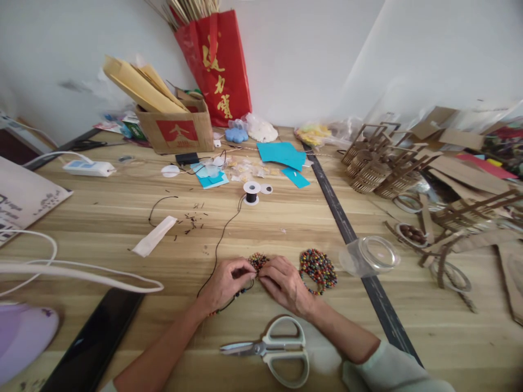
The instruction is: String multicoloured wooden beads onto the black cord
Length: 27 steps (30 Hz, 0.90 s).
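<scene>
As the left hand (226,283) pinches a thin black cord (250,286) between thumb and forefinger, the right hand (288,286) sits opposite, fingertips drawn together, apparently on the same cord, and just beyond them lies a small cluster of multicoloured round beads (258,260). Tight work, this, with the tips all but hiding it! What could go wrong? A slip, I'd say: lose so fine a line and beads could run off any unsecured end. Then there's the long black line (223,237) from beside the left wrist up to a white plastic spool wound in black (251,197), upright on the pale wood-grained table (286,218); one sharp tug might topple it. Watch the right, where a heap of multicoloured bead strands (321,267) lies just beside that hand, and a careless knuckle could tangle the lot. Room now: cream-handled steel scissors (263,347) lie between the forearms, blades pointing left, so a dropped wrist risks a knock. Further right, a clear round plastic tub (379,256) hems things in. Best space looks forward, bare wood running towards the spool, with black cord snippets (192,220) and a flat white paper strip (155,237) edging it on the left
</scene>
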Tool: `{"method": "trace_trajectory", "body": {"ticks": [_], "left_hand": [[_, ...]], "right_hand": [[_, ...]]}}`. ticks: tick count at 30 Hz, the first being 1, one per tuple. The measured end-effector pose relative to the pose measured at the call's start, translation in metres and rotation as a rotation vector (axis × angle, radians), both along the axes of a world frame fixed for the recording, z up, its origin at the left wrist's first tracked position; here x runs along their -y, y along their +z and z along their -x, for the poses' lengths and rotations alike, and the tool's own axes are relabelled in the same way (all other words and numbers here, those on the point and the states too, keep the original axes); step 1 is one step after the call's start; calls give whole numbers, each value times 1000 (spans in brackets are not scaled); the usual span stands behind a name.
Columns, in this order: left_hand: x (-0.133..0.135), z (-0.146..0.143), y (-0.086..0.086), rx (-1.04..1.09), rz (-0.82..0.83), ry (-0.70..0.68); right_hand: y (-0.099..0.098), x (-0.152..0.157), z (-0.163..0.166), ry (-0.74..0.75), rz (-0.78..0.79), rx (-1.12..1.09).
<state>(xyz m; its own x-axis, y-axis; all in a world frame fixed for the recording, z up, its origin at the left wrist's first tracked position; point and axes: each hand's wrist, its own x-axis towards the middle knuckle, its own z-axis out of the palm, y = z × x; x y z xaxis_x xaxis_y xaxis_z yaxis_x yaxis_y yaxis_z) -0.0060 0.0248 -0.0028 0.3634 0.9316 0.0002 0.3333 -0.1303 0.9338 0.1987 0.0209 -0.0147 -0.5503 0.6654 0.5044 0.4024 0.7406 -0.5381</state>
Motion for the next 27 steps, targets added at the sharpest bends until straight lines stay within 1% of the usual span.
{"method": "trace_trajectory", "body": {"ticks": [7, 16, 27], "left_hand": [[0, -1, 2, -15, 2, 3], [0, -1, 6, -48, -1, -14], [-1, -2, 5, -32, -1, -26]], "right_hand": [[-3, -1, 0, -5, 25, -97], [-1, -1, -1, 19, 50, -102], [0, -2, -1, 23, 92, -155]]}}
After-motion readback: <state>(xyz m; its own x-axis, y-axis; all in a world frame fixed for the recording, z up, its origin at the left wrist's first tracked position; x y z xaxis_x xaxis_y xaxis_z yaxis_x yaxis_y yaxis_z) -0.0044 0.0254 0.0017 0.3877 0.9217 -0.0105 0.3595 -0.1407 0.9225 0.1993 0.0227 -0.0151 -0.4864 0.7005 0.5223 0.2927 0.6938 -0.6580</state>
